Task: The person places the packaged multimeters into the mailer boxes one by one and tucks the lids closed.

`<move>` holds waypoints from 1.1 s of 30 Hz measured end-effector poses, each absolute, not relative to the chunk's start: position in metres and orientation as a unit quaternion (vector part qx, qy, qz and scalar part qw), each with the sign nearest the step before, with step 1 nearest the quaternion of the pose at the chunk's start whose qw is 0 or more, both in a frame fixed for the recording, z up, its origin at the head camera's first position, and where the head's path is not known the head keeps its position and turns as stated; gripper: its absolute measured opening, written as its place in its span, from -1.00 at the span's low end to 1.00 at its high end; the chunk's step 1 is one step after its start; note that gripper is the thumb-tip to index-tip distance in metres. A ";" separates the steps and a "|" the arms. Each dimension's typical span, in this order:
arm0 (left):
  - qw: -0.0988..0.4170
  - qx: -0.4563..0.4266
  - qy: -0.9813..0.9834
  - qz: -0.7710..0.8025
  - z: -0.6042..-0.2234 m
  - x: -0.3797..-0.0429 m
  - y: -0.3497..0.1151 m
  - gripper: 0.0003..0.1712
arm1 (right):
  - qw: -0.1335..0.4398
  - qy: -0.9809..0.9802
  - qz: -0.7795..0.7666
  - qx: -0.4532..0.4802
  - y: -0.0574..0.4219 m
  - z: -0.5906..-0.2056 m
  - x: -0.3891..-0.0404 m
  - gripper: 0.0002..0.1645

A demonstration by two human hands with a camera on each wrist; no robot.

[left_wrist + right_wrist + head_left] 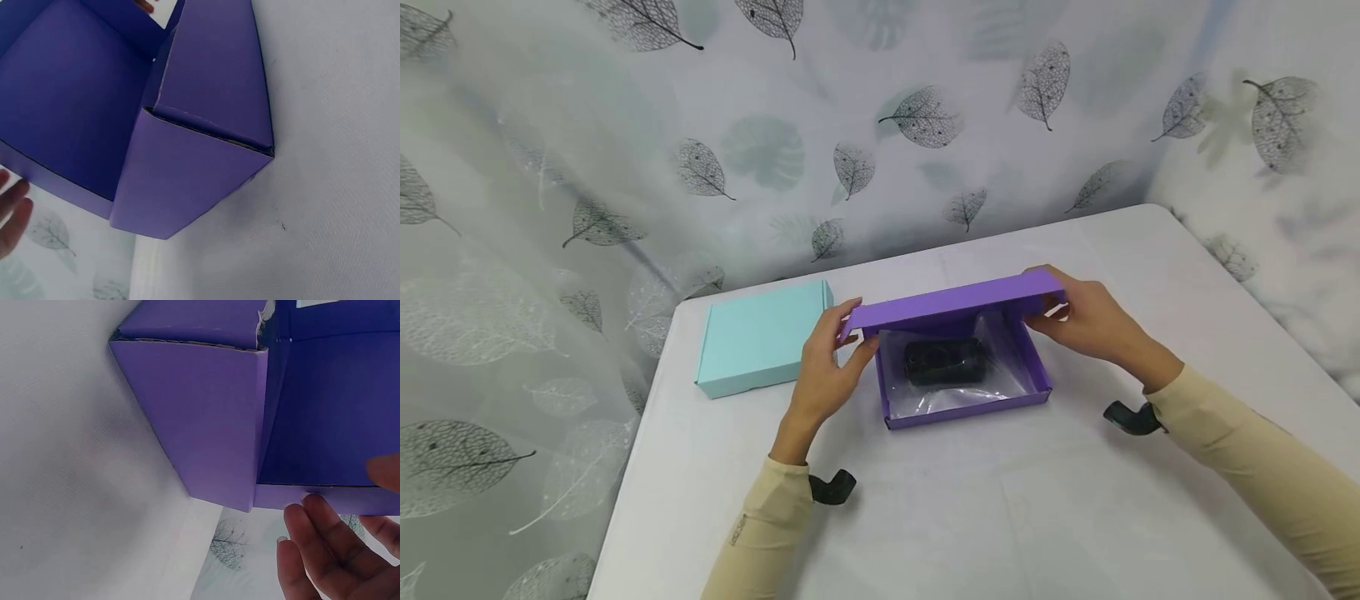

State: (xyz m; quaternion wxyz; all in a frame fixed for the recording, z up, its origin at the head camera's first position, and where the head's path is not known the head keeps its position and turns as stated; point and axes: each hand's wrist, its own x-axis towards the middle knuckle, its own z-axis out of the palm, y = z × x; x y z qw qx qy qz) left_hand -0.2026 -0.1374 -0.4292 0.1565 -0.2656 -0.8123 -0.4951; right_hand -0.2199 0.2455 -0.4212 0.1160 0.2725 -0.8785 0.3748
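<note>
A purple cardboard box (967, 411) stands on the table with its lid (955, 302) partly raised. Inside it lies a dark, rounded rectangular object (945, 362) in a clear plastic bag (1003, 383); its kind cannot be told. On the lid's left end, my left hand (826, 375) grips the side flap, thumb near the box's corner. My right hand (1086, 321) pinches the lid's right side flap, with the thumb on the inner face and fingers outside, as the right wrist view shows. In the left wrist view only some left fingers (12, 215) show, beside the flap.
A closed light-turquoise box (765, 337) sits on the white table (925, 517), left of the purple box and close to my left hand. Behind the table hangs a leaf-patterned curtain (790, 108). Black curved pieces (832, 487) stick out at both sleeve cuffs.
</note>
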 end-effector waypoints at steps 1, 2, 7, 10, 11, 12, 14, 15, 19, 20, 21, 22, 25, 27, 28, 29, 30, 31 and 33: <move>0.172 -0.275 -0.806 -0.495 -0.428 -0.202 -0.138 -0.40 | 0.115 -0.877 0.375 0.277 0.246 -0.422 -0.219 -0.31; 0.187 -0.284 -0.800 -0.494 -0.428 -0.202 -0.139 -0.42 | 0.114 -0.876 0.376 0.281 0.246 -0.422 -0.218 -0.30; 0.256 -0.323 -0.762 -0.499 -0.425 -0.201 -0.140 -0.55 | 0.109 -0.876 0.371 0.287 0.247 -0.425 -0.215 -0.30; 0.285 -0.335 -0.751 -0.493 -0.422 -0.201 -0.139 -0.61 | 0.115 -0.878 0.364 0.287 0.247 -0.425 -0.214 -0.32; 0.293 -0.338 -0.750 -0.488 -0.421 -0.201 -0.139 -0.62 | 0.117 -0.879 0.362 0.288 0.247 -0.425 -0.214 -0.32; 0.300 -0.338 -0.750 -0.483 -0.420 -0.201 -0.139 -0.63 | 0.118 -0.880 0.359 0.288 0.246 -0.425 -0.214 -0.32; 0.308 -0.337 -0.752 -0.475 -0.419 -0.201 -0.139 -0.67 | 0.120 -0.881 0.356 0.287 0.245 -0.424 -0.214 -0.33; 0.311 -0.336 -0.753 -0.473 -0.418 -0.201 -0.139 -0.69 | 0.119 -0.882 0.355 0.285 0.245 -0.424 -0.214 -0.34; 0.321 -0.329 -0.754 -0.470 -0.415 -0.202 -0.138 -0.77 | 0.120 -0.880 0.359 0.287 0.243 -0.423 -0.214 -0.35; 0.322 -0.327 -0.754 -0.469 -0.414 -0.202 -0.138 -0.78 | 0.120 -0.878 0.362 0.289 0.243 -0.423 -0.214 -0.35; 0.324 -0.325 -0.754 -0.470 -0.414 -0.202 -0.139 -0.79 | 0.119 -0.877 0.365 0.289 0.243 -0.424 -0.214 -0.34; 0.324 -0.322 -0.754 -0.471 -0.414 -0.202 -0.139 -0.79 | 0.119 -0.876 0.366 0.290 0.243 -0.425 -0.214 -0.33; 0.322 -0.312 -0.755 -0.479 -0.415 -0.202 -0.140 -0.80 | 0.118 -0.877 0.365 0.289 0.242 -0.428 -0.213 -0.30; 0.318 -0.304 -0.755 -0.486 -0.417 -0.202 -0.140 -0.82 | 0.117 -0.882 0.357 0.286 0.243 -0.429 -0.212 -0.28; 0.316 -0.301 -0.756 -0.488 -0.418 -0.201 -0.141 -0.83 | 0.118 -0.883 0.353 0.286 0.243 -0.430 -0.211 -0.27; 0.314 -0.298 -0.757 -0.490 -0.418 -0.201 -0.141 -0.84 | 0.118 -0.884 0.350 0.286 0.243 -0.430 -0.211 -0.26; 0.312 -0.295 -0.757 -0.492 -0.419 -0.201 -0.141 -0.86 | 0.118 -0.885 0.348 0.286 0.243 -0.430 -0.211 -0.26; 0.311 -0.294 -0.758 -0.492 -0.420 -0.201 -0.141 -0.88 | 0.119 -0.884 0.347 0.288 0.242 -0.430 -0.211 -0.26; 0.309 -0.294 -0.760 -0.491 -0.421 -0.201 -0.141 -0.90 | 0.119 -0.883 0.350 0.290 0.242 -0.430 -0.212 -0.27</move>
